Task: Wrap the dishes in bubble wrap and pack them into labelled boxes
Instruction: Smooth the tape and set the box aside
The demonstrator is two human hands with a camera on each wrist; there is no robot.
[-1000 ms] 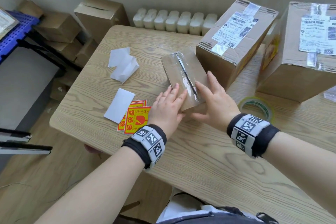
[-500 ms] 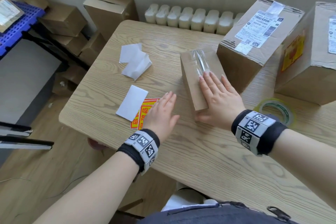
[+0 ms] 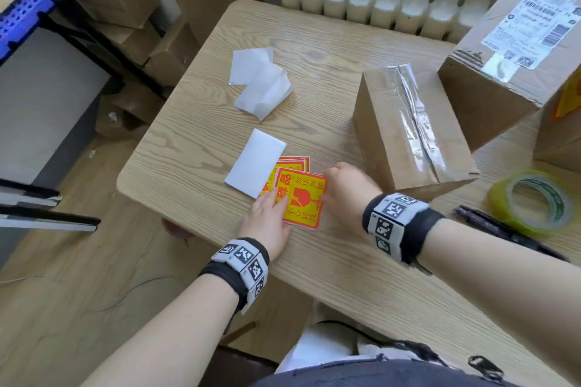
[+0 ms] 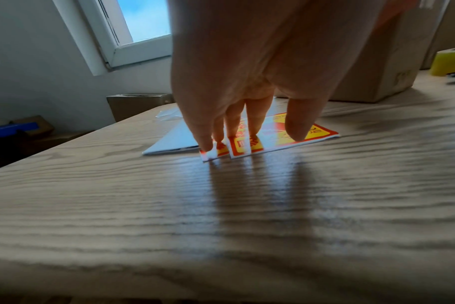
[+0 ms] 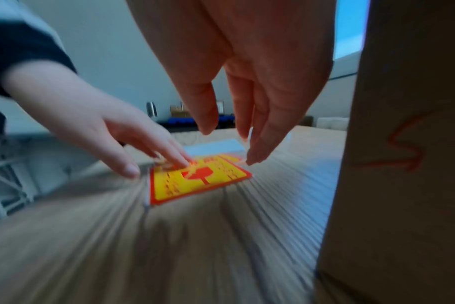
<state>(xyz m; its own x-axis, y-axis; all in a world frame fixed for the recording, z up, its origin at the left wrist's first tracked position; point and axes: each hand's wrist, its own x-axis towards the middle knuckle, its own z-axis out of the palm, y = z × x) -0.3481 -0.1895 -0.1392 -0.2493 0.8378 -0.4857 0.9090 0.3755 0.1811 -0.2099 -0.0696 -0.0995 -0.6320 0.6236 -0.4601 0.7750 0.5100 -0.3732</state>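
While flat on the stickers, left hand (loose grip); right hand slack above; three boxes.

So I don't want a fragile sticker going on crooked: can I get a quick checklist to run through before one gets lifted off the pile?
1. Small brown cardboard box sealed with clear tape along its top seam: ok.
2. Yellow and red fragile sticker on top of the pile, face up: ok.
3. Left hand steadying the pile, straight fingertips pressing on it: ok.
4. Right hand gripping the sticker: not ok; its fingertips hang relaxed just above the far edge.
5. Only one sticker separated from those beneath: cannot tell.
6. Bare spot on the box for the sticker: ok, cardboard beside the tape is free.
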